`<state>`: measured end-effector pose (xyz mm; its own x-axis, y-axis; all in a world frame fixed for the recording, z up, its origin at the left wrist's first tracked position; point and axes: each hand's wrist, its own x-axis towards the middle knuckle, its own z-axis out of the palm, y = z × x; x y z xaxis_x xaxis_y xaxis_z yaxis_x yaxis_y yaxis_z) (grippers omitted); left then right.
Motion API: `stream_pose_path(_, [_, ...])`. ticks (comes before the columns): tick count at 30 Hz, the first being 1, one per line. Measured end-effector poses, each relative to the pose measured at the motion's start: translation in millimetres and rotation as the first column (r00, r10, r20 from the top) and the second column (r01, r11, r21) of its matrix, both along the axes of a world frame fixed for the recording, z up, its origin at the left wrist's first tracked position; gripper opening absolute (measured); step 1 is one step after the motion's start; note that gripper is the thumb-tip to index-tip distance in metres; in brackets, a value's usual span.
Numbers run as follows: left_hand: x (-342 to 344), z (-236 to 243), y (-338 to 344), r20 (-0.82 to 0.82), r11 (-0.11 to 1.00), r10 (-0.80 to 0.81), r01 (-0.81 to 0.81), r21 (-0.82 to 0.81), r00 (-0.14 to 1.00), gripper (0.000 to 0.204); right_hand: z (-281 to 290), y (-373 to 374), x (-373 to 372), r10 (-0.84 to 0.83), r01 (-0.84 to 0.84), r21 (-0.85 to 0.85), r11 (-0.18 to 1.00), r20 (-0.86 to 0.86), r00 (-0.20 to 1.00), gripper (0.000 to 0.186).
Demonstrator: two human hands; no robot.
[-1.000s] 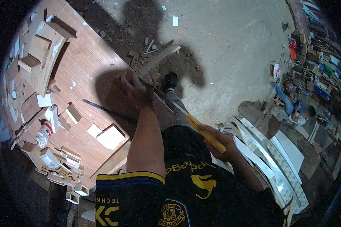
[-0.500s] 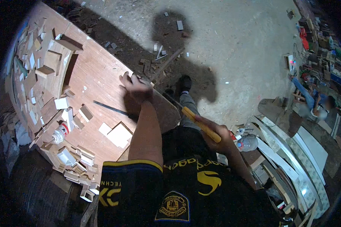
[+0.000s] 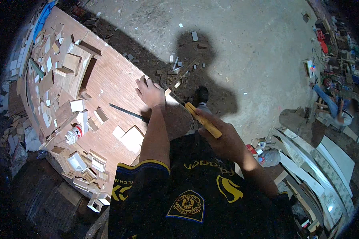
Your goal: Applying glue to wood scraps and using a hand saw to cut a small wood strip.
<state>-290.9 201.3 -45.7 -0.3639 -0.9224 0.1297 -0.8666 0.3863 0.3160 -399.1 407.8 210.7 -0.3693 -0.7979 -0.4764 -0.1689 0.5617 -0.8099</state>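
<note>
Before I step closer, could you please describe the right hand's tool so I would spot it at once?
Beside the wood-grained table, find the right hand. The tool it grips has a yellow handle, unlike the dark strip on that table.

A tool (image 3: 193, 111) with a yellow handle and thin, straight blade slants toward upper left beside a pale block (image 3: 168, 92).

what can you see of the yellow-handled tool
The tool has a long, rounded yellow handle, perhaps wooden, and a thin, straight blade that looks like metal. The right hand grips the handle. It slants up and left, its blade running toward the table edge near the left hand; what the tip touches is unclear.
</note>
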Motion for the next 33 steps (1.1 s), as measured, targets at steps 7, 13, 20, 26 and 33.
stream_pose_path(7, [4, -15, 10, -0.082, 0.999, -0.008, 0.004, -0.05, 0.997, 0.027, 24, -36, -6, 0.08, -0.086, 0.115, 0.99, 0.053, 0.995, 0.048])
stream_pose_path(13, [5, -17, 8, -0.254, 0.999, 0.013, -0.002, 0.042, 0.967, 0.037, 21, -40, 5, 0.119, -0.119, 0.007, 0.993, -0.112, 0.987, 0.052])
stream_pose_path(20, [9, -41, 4, -0.313, 0.989, 0.06, -0.013, 0.15, 0.948, 0.051, 42, -106, -21, 0.261, -0.259, 0.065, 0.964, -0.025, 0.965, 0.049])
stream_pose_path(26, [-10, 22, -10, 0.252, 0.943, -0.193, 0.108, 0.316, 0.948, 0.046, 28, -175, -42, 0.472, -0.464, 0.089, 0.881, -0.117, 0.874, 0.033])
stream_pose_path(33, [-1, -16, 17, -0.089, 0.999, -0.021, 0.017, -0.048, 0.996, 0.049, 29, -201, -33, 0.517, -0.508, 0.219, 0.833, 0.019, 0.856, 0.033])
